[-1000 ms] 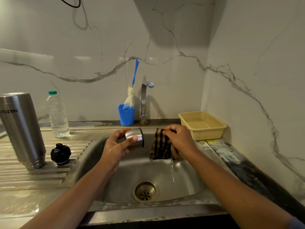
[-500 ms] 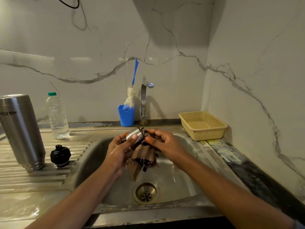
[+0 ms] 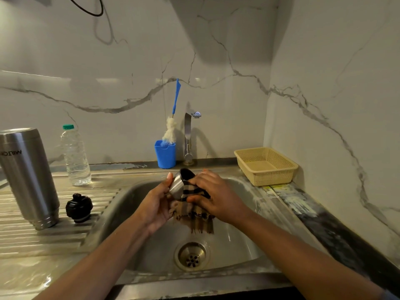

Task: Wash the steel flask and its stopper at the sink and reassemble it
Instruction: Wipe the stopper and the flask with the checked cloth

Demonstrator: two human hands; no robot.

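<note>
Small steel flask cup [image 3: 176, 188] sits gripped in the left hand [image 3: 155, 205] over the steel sink [image 3: 238, 245]. Right hand [image 3: 217, 199] pinches brown checked cloth [image 3: 194, 215] against it.

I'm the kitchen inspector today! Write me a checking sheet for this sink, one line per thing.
Surface: steel drainboard, sink with open drain.
Job's things: flask upside down on drainboard, stopper beside it, apart; cup over sink.
Clutter: bottle, holder with brush, basket.
Hands: left hand grips cup; right hand holds cloth against it.
Cables: one black cable high up.
Surroundings: marble-look walls, tap behind sink.
</note>
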